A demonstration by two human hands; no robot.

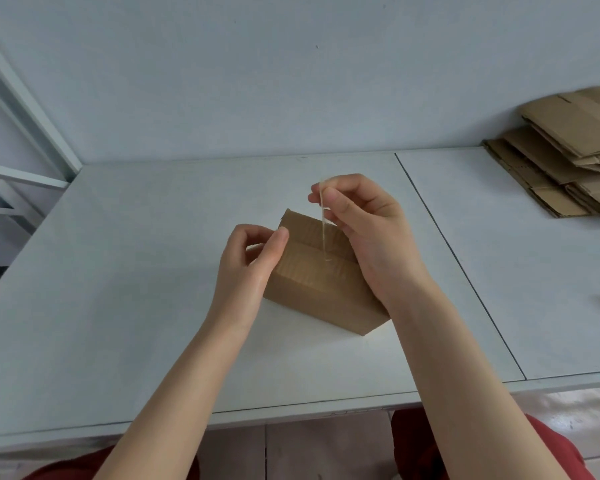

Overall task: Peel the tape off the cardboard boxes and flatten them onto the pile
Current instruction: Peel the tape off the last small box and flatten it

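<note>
Mid-peel here: the right hand (364,220) is up above the box (312,271), its fingers (333,197) pinching a thin strip of clear tape (323,223) that runs taut down to the seam on the box top, so the tape is only partly off. The left hand (253,258) steadies things, fingers curled and thumb pressed at the box's left top edge. The box sits in the middle of the table (153,271), upright, not yet flattened, flaps lying closed, so whatever may be inside is hidden. Far right on the table, well apart from the box, the pile (565,150) of flattened cardboard already holds several pieces. By my reckoning, finishing the peel, collapsing this box and stacking it are what is left.
</note>
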